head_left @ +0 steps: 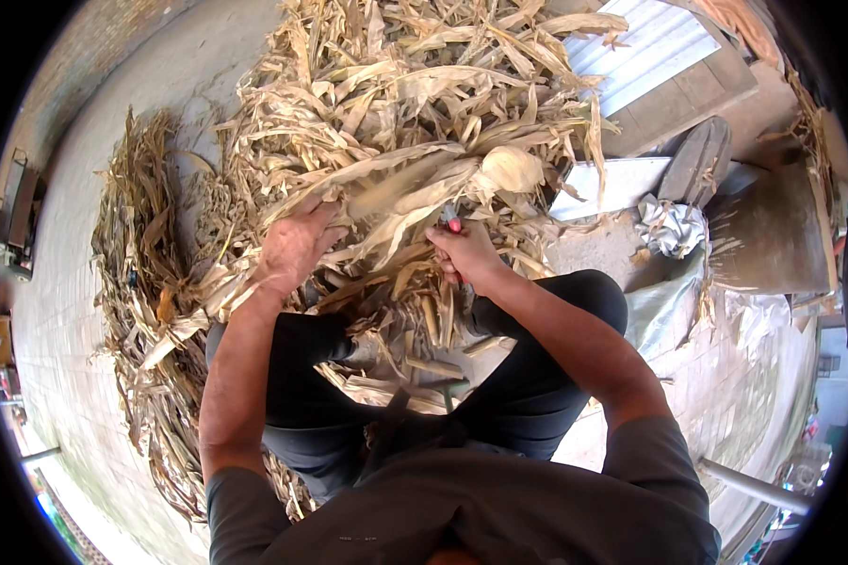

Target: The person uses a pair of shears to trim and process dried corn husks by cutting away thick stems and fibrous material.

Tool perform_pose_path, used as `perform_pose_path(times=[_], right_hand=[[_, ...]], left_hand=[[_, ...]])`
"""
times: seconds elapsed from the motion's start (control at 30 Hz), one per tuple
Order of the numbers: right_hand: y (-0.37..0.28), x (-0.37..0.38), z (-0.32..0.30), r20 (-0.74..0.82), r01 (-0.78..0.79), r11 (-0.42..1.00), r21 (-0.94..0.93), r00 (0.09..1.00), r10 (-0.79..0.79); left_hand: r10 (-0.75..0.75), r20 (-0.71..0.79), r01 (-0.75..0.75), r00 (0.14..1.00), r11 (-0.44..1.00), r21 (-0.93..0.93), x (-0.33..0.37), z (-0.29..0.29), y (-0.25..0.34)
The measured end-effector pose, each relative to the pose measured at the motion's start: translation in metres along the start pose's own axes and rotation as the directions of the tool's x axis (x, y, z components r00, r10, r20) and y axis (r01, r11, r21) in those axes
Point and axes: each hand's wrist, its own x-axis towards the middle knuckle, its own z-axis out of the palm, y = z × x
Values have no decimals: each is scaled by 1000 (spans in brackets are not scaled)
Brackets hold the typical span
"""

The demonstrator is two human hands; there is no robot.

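In front of me spreads a big heap of dry, tan corn leaves and husks (396, 104). My left hand (297, 247) is closed at the heap's near edge, fingers curled on some dry corn leaves (386, 184). To its right, my right hand (466, 256) is wrapped round a tool with red handles (454, 226), which looks like pruning shears; leaves and fingers hide most of its metal end. A pale, rounded husk bundle (511, 171) lies just beyond the right hand. Cut stalk pieces and scraps (429, 320) lie between my legs.
On my left, a long bundle of brown dried stalks (146, 273) runs along the paved floor (61, 311). At right are a corrugated white sheet (641, 52), a shoe sole (695, 160), crumpled silvery wrapping (672, 226) and a brown board (768, 231).
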Motion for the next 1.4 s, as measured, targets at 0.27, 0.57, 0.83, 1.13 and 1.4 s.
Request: perform_pose_path(times=[0.27,0.57,0.83,1.13,1.4], right_hand=[[-1,10,3,-38,48,994,-100,998,-52],[1,9,-1,-62,116,970,-212,989,-132],[5,14,-9,-79,110,934,-339,986,-144],[5,16,-5,-128,82,941,-329,983,-130],[9,4,2,-99,53,990,-134,993,-67]], left_hand=[[-23,7,24,1000,991,-134,1,5,-13],[-147,102,165,984,964,-207,7,-6,2],[-127,168,142,977,987,-80,9,6,-11],[-30,126,33,992,999,-23,9,5,-7],[-31,151,80,988,940,-332,9,8,-9]])
